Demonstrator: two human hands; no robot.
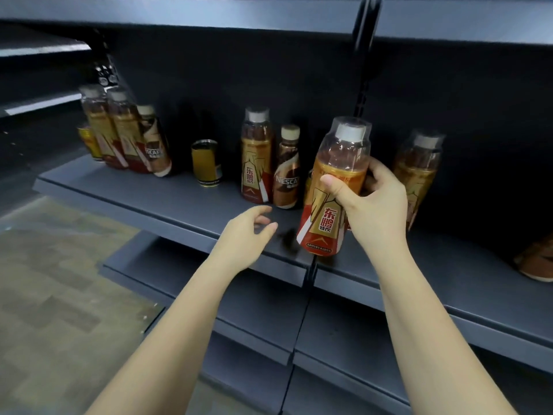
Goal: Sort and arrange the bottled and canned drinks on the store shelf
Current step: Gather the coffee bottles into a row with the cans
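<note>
Drinks stand on a dark grey metal shelf [167,202] with a dark back panel, more shelves of the same kind above and below it, and a pale patterned floor [54,265] to the left of the left forearm.

Clasped in the right hand [374,202] is an orange energy-drink bottle [335,187] with a white cap and a red-and-gold label; the thumb lies across the front and the fingers wrap behind. It is tilted and lifted clear of the shelf surface. The left hand [245,232] hovers just left of that bottle's base, over the shelf's front edge, fingers loosely curled and holding nothing.

Beyond the left hand stand another energy-drink bottle [256,157] and a Nescafé coffee bottle [288,169], side by side and touching or nearly so. Further left is a yellow can [206,163] by itself. Far left is a cluster: two energy-drink bottles [110,127], one coffee bottle [154,142] and a second yellow can [89,142] partly hidden behind them. Behind the right hand stands one more energy-drink bottle [419,172].

Counted: five energy-drink bottles, two coffee bottles, two cans.
</note>
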